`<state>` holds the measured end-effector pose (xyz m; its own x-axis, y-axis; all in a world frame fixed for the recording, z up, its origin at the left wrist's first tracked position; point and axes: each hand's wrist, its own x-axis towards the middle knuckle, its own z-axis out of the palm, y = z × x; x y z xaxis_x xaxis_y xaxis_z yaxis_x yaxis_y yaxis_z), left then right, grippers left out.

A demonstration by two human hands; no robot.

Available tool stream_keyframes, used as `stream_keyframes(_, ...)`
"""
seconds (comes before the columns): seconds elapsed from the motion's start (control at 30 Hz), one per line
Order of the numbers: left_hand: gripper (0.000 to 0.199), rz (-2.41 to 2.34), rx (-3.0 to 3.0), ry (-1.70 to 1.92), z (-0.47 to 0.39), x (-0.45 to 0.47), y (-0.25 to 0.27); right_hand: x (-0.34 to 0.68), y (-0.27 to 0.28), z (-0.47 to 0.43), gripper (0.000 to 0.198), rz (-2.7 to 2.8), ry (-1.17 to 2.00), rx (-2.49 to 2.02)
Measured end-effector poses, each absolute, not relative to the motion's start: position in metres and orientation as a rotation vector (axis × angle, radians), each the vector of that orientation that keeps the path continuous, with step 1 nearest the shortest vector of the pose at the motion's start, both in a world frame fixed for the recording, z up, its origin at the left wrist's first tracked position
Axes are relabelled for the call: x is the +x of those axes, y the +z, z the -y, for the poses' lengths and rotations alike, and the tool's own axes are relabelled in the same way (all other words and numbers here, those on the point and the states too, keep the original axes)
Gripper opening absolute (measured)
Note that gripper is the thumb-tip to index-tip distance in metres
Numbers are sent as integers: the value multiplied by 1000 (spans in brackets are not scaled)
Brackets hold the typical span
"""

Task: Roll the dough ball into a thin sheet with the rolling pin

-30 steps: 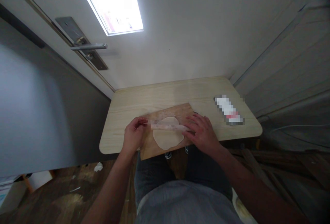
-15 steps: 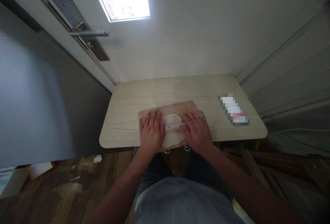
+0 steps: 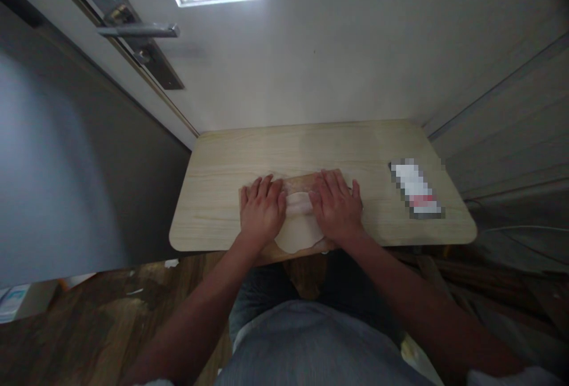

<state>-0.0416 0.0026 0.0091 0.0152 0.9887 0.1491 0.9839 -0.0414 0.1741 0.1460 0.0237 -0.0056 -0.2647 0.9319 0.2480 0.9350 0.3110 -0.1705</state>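
Observation:
A thin round sheet of dough (image 3: 300, 236) lies on a wooden board (image 3: 302, 183), its near part close to the board's front edge. Across the far half of the dough runs a pale rolling pin (image 3: 299, 204), seen only between my hands. My left hand (image 3: 263, 207) lies palm down over the pin's left end, fingers stretched forward. Over the right end my right hand (image 3: 338, 205) rests the same way, fingers spread. Both ends of the pin are hidden under the hands.
The board sits at the front edge of a narrow light-wood table (image 3: 213, 196). A pixelated phone-like object (image 3: 416, 189) lies at the table's right. Behind stands a door with a metal handle (image 3: 142, 31). A grey panel (image 3: 57, 166) rises on the left.
Both hands have moved forward with the rolling pin, away from my body, and more of the near dough shows. The view has shifted slightly, so the door handle sits higher.

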Motion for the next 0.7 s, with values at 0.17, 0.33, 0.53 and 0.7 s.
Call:
stream_keyframes(0.17,45,-2146,2219,339,-21,-46,10,138,-2,-45,52,2277,0,-1726)
stream_keyframes(0.33,44,-2155,2241,368,-9,-42,12,141,-3,-36,53,2279,-6,-1721)
stream_keyframes(0.53,46,-2119,2291,412,40,-29,12,161,-13,16,53,2279,-26,-1653)
stream_keyframes(0.7,49,-2107,2282,387,53,-26,10,167,-18,36,58,2240,-55,-1634)
